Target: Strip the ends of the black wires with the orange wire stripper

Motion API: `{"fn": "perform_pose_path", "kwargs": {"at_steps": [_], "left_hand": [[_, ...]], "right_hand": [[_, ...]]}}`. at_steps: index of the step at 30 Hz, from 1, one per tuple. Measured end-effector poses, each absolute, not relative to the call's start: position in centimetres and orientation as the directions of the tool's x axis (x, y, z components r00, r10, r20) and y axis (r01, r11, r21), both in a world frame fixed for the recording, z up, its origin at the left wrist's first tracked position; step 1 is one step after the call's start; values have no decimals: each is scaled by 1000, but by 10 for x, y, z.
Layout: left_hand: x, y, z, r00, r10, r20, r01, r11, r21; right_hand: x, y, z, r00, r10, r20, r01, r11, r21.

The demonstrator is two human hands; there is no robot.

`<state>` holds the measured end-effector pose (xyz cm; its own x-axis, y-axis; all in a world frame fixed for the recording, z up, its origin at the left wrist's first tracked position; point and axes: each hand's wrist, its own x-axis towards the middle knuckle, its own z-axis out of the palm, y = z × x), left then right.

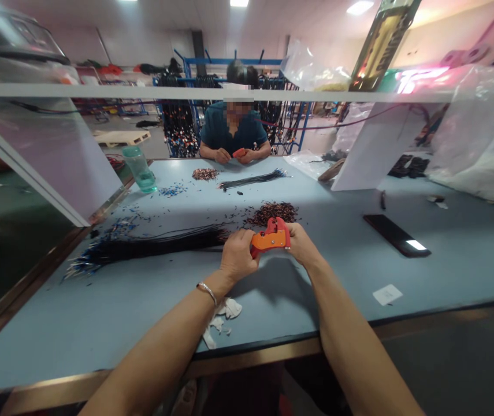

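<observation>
My left hand (pixel 238 253) is wrapped round the handles of a red and orange hand tool (pixel 273 240), held above the blue-grey table. At the tool's right end is my right hand (pixel 301 244), its fingers closed near the jaws; what they pinch is too small to make out. Just behind the tool lies a pile of small copper and black pieces (pixel 275 212). A long bundle of black wires (pixel 155 247) with blue and silver ends stretches out to the left of my left hand.
Across the table (pixel 337 277) a person (pixel 234 130) holds a red tool. A green bottle (pixel 140 169) stands at back left. A phone (pixel 397 235) and white label (pixel 387 294) lie right; crumpled tissue (pixel 229 308) is near the front edge. A shelf (pixel 143 91) spans above.
</observation>
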<state>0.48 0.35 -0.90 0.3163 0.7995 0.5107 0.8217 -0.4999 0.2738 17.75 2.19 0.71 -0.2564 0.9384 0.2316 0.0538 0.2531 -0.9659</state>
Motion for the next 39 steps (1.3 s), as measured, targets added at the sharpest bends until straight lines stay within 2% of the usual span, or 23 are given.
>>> {"fn": "perform_pose_path", "kwargs": {"at_steps": [6,15,25,33,39], "left_hand": [[5,2,-8,314,817,483,825,-487,288],[5,1,-10,329,847,418,858,-453,242],[4,1,-9,327,874,360,863,-431,262],[5,1,-5,271,899,345,822,-403,402],[2,3,-6,239,899,367,767,-407,496]], "right_hand": [[176,19,11,-258,936,239,45,258,-965],[175,18,10,-256,933,254,62,278,-959],[172,21,3,-240,954,182,67,203,-977],[172,16,12,-293,940,177,1,185,-983],[175,14,14,-450,883,134,0,150,-989]]}}
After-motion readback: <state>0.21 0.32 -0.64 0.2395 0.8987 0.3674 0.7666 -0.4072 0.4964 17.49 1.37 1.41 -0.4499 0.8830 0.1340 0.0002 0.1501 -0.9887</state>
